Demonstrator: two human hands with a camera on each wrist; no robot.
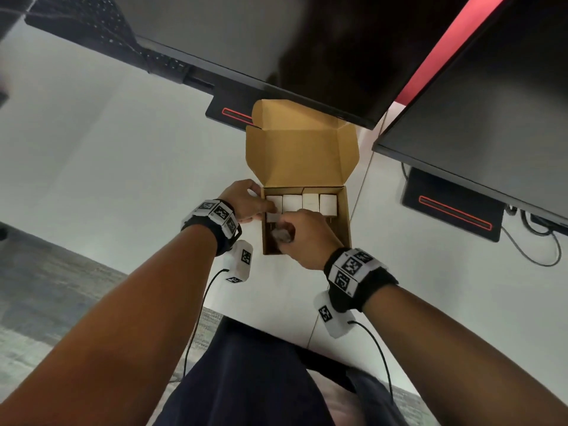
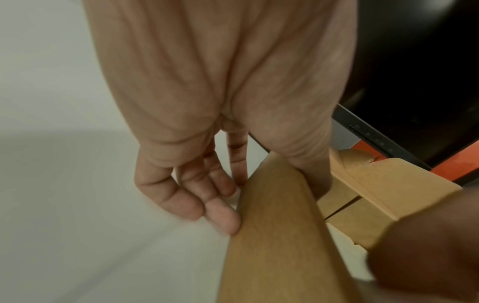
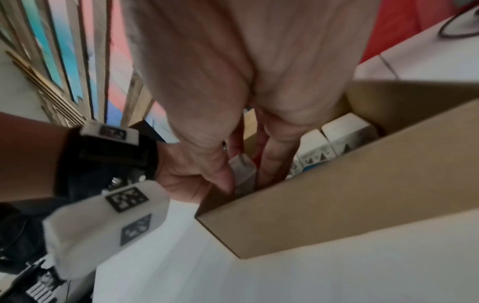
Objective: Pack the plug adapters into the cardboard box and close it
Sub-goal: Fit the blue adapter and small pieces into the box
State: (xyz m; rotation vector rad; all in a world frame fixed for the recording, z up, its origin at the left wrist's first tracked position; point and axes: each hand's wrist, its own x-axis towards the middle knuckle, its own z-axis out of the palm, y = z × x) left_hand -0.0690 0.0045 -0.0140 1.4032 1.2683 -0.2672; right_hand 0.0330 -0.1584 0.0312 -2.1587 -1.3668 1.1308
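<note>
The cardboard box (image 1: pixel 345 232) stands on the white desk with its lid (image 1: pixel 302 155) raised at the back. Several white plug adapters (image 1: pixel 301 203) sit in a row along its far wall, also seen in the right wrist view (image 3: pixel 346 135). My left hand (image 1: pixel 258 207) pinches the box's left wall (image 2: pixel 272 235), its fingers (image 2: pixel 220 217) outside and the thumb over the rim. My right hand (image 1: pixel 289 233) is inside the near left part of the box and pinches one white adapter (image 3: pixel 242 167), prongs up, between thumb and fingers.
Two dark monitors (image 1: pixel 307 50) (image 1: pixel 491 118) hang over the back of the desk, their stands (image 1: pixel 229 113) (image 1: pixel 455 207) just behind and right of the box. Cables (image 1: pixel 534 241) lie at the right. The desk's near edge (image 1: pixel 267 327) is close to my body.
</note>
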